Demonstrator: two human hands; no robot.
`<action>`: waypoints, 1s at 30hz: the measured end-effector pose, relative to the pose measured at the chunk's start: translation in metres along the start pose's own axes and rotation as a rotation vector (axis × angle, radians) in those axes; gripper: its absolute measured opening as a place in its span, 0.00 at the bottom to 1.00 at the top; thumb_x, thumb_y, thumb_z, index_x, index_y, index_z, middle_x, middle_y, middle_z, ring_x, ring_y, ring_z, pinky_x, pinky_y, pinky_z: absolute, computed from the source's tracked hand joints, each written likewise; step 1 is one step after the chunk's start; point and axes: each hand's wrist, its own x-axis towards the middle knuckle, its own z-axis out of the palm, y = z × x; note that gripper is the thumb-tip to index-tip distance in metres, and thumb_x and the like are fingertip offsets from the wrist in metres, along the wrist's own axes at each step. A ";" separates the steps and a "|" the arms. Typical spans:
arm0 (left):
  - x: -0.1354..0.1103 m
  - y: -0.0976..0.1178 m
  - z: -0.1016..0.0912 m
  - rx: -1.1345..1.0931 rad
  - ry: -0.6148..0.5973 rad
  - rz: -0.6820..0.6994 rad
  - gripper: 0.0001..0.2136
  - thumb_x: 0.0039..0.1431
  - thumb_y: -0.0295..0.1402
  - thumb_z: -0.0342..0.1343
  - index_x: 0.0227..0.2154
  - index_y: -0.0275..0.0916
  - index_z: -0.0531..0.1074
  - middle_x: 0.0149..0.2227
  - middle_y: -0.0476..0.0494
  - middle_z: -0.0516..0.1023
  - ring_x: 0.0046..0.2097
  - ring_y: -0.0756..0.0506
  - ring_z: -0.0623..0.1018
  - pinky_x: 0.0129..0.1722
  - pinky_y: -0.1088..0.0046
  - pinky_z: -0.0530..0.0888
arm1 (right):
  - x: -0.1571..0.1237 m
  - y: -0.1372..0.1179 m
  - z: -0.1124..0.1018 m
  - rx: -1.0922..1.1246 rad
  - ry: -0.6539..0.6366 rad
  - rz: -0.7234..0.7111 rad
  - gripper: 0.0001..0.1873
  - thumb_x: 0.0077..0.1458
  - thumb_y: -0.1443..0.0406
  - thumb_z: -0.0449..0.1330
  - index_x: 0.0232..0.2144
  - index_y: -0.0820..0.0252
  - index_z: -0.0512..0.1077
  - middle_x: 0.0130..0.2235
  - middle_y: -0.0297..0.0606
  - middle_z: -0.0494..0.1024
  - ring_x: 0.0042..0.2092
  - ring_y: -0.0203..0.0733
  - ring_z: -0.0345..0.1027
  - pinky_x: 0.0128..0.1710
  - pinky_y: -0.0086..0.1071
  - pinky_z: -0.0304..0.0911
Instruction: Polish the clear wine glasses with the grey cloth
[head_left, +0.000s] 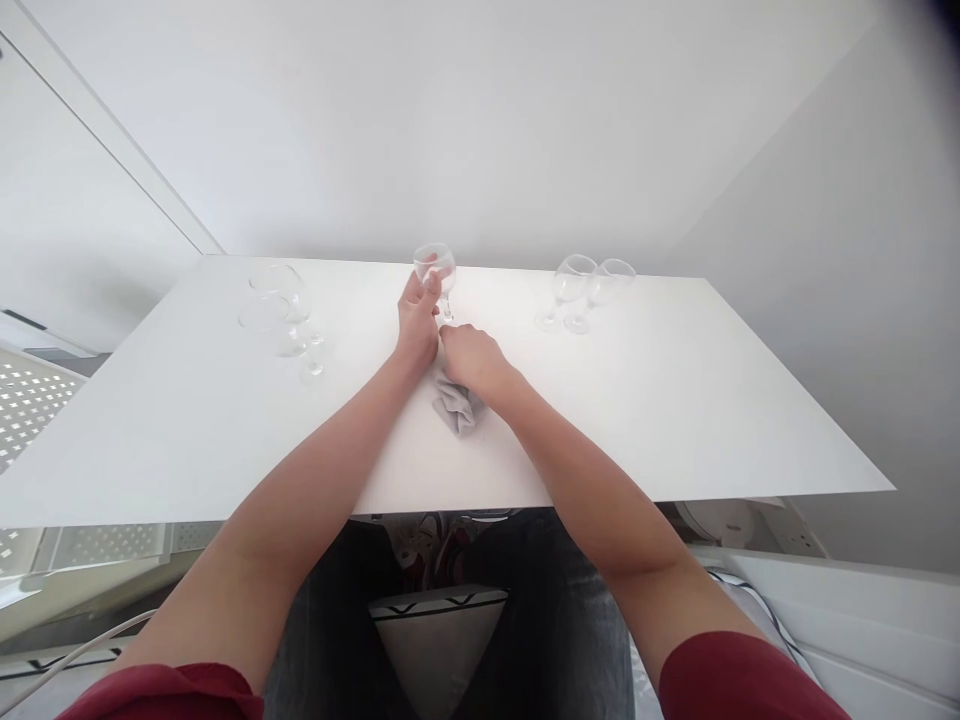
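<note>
A clear stemmed wine glass (436,268) stands upright near the far middle of the white table (675,400). My left hand (417,320) is closed around its bowl and stem from the left. Just to the right, my right hand (469,358) is closed on a grey cloth (456,405), which bunches on the table beneath it. The right hand's fingers lie close to the base of the glass.
Two more wine glasses (279,310) stand at the far left, and another pair of glasses (585,285) leans together at the far right. White walls close the table's far side. A perforated white rack (30,400) sits left of the table.
</note>
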 end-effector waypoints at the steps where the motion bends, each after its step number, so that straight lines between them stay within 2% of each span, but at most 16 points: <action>1: -0.002 0.001 0.000 0.037 -0.039 0.009 0.33 0.56 0.64 0.68 0.59 0.50 0.80 0.62 0.42 0.82 0.44 0.45 0.80 0.42 0.68 0.74 | -0.002 0.001 0.000 -0.020 0.022 0.018 0.22 0.68 0.71 0.57 0.62 0.61 0.72 0.56 0.53 0.77 0.50 0.50 0.81 0.48 0.37 0.73; 4: -0.006 0.001 0.000 0.121 -0.158 0.034 0.35 0.58 0.62 0.67 0.62 0.49 0.77 0.62 0.39 0.82 0.53 0.40 0.82 0.47 0.65 0.76 | -0.007 0.002 0.001 -0.045 0.062 0.068 0.28 0.69 0.70 0.56 0.69 0.59 0.65 0.63 0.57 0.69 0.45 0.46 0.81 0.45 0.37 0.73; 7: -0.008 0.001 0.000 0.128 -0.210 0.005 0.37 0.57 0.61 0.69 0.64 0.49 0.75 0.62 0.38 0.82 0.60 0.36 0.81 0.50 0.63 0.76 | -0.008 0.001 0.002 -0.040 0.066 0.070 0.26 0.70 0.70 0.54 0.68 0.61 0.66 0.62 0.57 0.69 0.45 0.44 0.80 0.45 0.36 0.73; 13: -0.007 0.001 0.001 0.189 -0.265 -0.037 0.38 0.55 0.61 0.70 0.64 0.48 0.76 0.60 0.37 0.84 0.56 0.36 0.82 0.45 0.63 0.76 | -0.008 -0.001 0.001 -0.053 0.021 0.069 0.19 0.70 0.71 0.54 0.59 0.65 0.74 0.58 0.56 0.73 0.49 0.46 0.79 0.50 0.35 0.72; 19: -0.008 0.000 0.001 0.202 -0.288 -0.028 0.38 0.55 0.61 0.70 0.63 0.47 0.75 0.61 0.37 0.84 0.56 0.37 0.81 0.46 0.64 0.76 | -0.006 0.000 0.003 -0.118 0.002 0.053 0.20 0.68 0.71 0.55 0.60 0.69 0.73 0.58 0.60 0.74 0.52 0.48 0.78 0.50 0.34 0.72; 22: -0.010 0.001 0.003 0.172 -0.309 -0.035 0.36 0.59 0.63 0.66 0.63 0.46 0.75 0.61 0.37 0.83 0.55 0.38 0.81 0.46 0.63 0.76 | -0.004 -0.001 0.013 -0.151 0.028 0.045 0.25 0.69 0.69 0.55 0.65 0.71 0.68 0.62 0.65 0.72 0.51 0.50 0.80 0.49 0.36 0.73; 25: -0.012 0.000 0.004 0.171 -0.287 -0.024 0.33 0.65 0.66 0.55 0.60 0.48 0.79 0.60 0.39 0.83 0.51 0.40 0.79 0.46 0.63 0.73 | -0.012 -0.001 0.027 -0.181 0.065 0.082 0.32 0.71 0.70 0.48 0.74 0.76 0.57 0.72 0.75 0.61 0.49 0.51 0.83 0.47 0.40 0.74; 28: -0.009 -0.006 0.004 0.151 -0.199 -0.026 0.31 0.70 0.66 0.47 0.57 0.51 0.80 0.58 0.41 0.83 0.47 0.43 0.78 0.46 0.64 0.71 | -0.033 0.009 0.038 -0.212 0.079 0.149 0.36 0.71 0.70 0.44 0.78 0.78 0.49 0.76 0.80 0.52 0.47 0.52 0.85 0.46 0.42 0.76; 30: -0.007 -0.010 0.003 0.111 -0.140 -0.053 0.29 0.71 0.65 0.46 0.53 0.50 0.79 0.55 0.42 0.82 0.45 0.45 0.77 0.45 0.65 0.70 | -0.052 0.025 0.042 -0.216 0.044 0.215 0.37 0.72 0.68 0.44 0.79 0.75 0.47 0.77 0.79 0.49 0.47 0.53 0.85 0.45 0.43 0.76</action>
